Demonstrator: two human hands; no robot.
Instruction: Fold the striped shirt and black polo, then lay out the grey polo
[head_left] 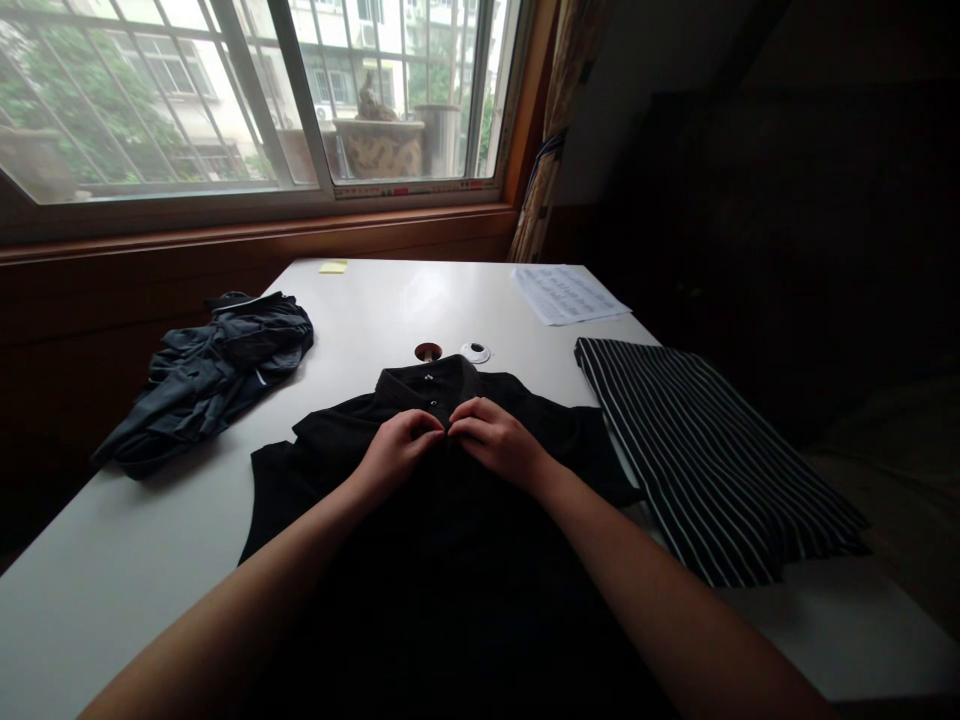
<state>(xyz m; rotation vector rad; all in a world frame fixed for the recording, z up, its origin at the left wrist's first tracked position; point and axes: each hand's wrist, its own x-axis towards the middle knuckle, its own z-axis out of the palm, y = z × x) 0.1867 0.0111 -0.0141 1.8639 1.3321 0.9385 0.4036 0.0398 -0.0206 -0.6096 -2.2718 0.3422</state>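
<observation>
Soft black collared shirt, pinched at the front.
On the white surface [127, 560], the black collared shirt [337, 450] lies spread between a striped cloth [697, 460] and a rumpled dark garment [206, 380]; it looks light and limp, likely to crease or shift if tugged, but hardly fragile. The left hand [394, 448] and right hand [501, 442] meet at the placket, fingertips pinching its fabric, seemingly a sound hold just below the small buttons [433, 402], which probably feel stiff, smooth and slippery.
</observation>
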